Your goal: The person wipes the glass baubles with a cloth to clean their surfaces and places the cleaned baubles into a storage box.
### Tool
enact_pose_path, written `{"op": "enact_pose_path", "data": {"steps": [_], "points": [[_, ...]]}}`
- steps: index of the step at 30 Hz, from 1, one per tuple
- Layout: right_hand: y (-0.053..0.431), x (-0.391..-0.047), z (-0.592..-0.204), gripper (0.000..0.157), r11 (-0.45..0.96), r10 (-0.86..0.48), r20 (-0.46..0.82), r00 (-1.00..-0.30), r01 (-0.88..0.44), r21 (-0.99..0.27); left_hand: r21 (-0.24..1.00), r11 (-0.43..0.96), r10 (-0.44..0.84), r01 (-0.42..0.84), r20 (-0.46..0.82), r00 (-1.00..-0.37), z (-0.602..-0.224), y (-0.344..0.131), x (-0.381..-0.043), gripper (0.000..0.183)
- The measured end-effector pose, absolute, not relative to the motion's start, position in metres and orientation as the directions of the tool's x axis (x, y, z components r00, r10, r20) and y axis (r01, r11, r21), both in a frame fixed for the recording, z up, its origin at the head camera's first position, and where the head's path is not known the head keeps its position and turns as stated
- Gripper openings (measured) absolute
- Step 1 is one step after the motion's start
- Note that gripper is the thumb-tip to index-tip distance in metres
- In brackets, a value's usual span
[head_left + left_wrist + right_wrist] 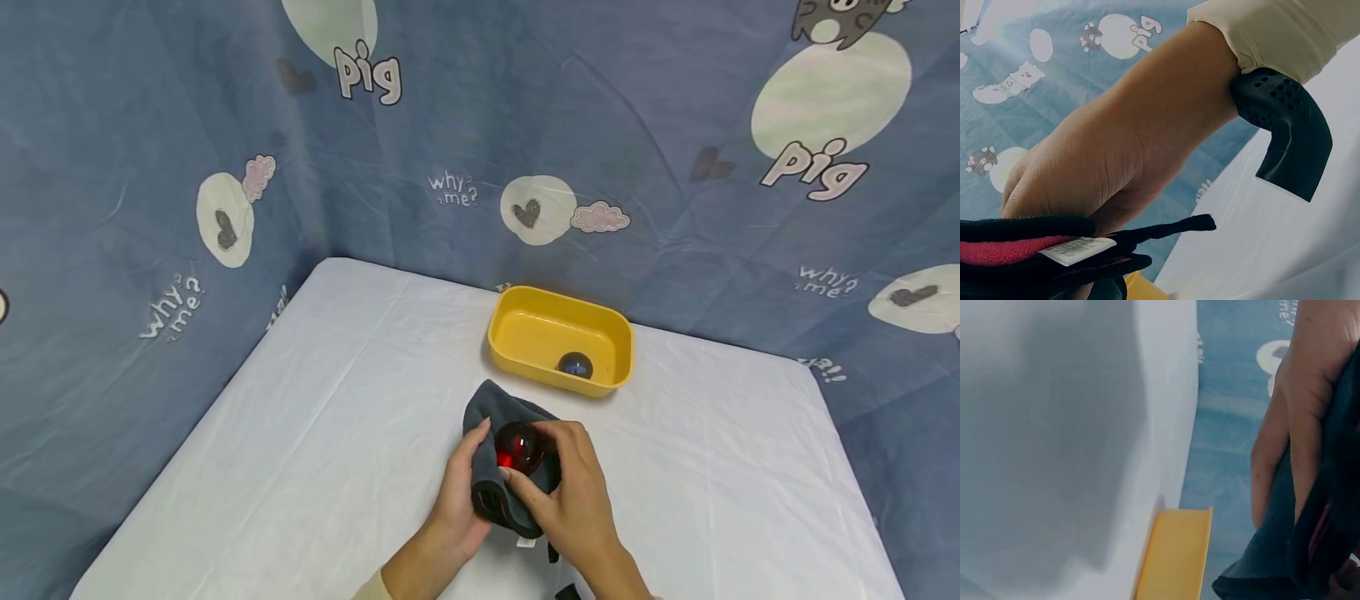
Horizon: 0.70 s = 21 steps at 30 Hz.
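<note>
My left hand (452,498) holds a folded dark grey cloth (487,408) from its left side, thumb along the near face. In the left wrist view the cloth shows a pinkish-red fleece layer (1013,251), a white label (1079,250) and a narrow dark strap (1175,228). A glossy, see-through dark red ball (522,446) lies against the cloth. Thumb and fingers of my right hand (577,492) pinch the ball from the right. In the right wrist view, fingers (1305,450) lie over the cloth, and the ball cannot be made out there.
Behind the hands, a yellow rectangular tray (517,367) stands near the back edge of the white-covered table (315,433). A dark bluish ball (576,364) sits in its near right part. Blue printed fabric (450,125) hangs at the back and sides.
</note>
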State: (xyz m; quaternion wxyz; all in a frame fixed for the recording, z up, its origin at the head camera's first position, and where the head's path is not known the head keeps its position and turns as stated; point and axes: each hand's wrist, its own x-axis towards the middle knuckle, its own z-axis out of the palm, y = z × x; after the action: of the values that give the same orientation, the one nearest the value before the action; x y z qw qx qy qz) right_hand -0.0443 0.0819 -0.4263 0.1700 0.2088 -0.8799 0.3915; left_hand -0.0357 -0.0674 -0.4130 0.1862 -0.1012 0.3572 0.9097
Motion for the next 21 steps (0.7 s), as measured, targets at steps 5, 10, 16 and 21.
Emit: {"op": "enact_pose_path", "data": {"steps": [5, 10, 16, 21], "points": [[0.0820, -0.0467, -0.4270, 0.049, 0.614, -0.215, 0.485, -0.848, -0.504, -0.607, 0.619, -0.664, 0.254, -0.418, -0.340, -0.906, -0.4116, -0.0684, -0.0362, 0.070], [0.0812, -0.0462, -0.4291, 0.038, 0.663, -0.198, 0.444, -0.874, -0.453, -0.597, 0.624, -0.656, 0.253, -0.425, -0.348, -0.903, -0.4112, -0.0676, -0.0354, 0.071], [0.0790, -0.0438, -0.4291, 0.045, 0.700, -0.199, 0.385, -0.901, -0.405, -0.588, 0.630, -0.657, 0.250, -0.414, -0.336, -0.908, -0.4109, -0.0676, -0.0347, 0.071], [0.0786, -0.0409, -0.4281, 0.073, 0.667, -0.248, 0.428, -0.869, -0.473, -0.576, 0.633, -0.664, 0.246, -0.398, -0.317, -0.916, -0.4104, -0.0684, -0.0350, 0.068]]}}
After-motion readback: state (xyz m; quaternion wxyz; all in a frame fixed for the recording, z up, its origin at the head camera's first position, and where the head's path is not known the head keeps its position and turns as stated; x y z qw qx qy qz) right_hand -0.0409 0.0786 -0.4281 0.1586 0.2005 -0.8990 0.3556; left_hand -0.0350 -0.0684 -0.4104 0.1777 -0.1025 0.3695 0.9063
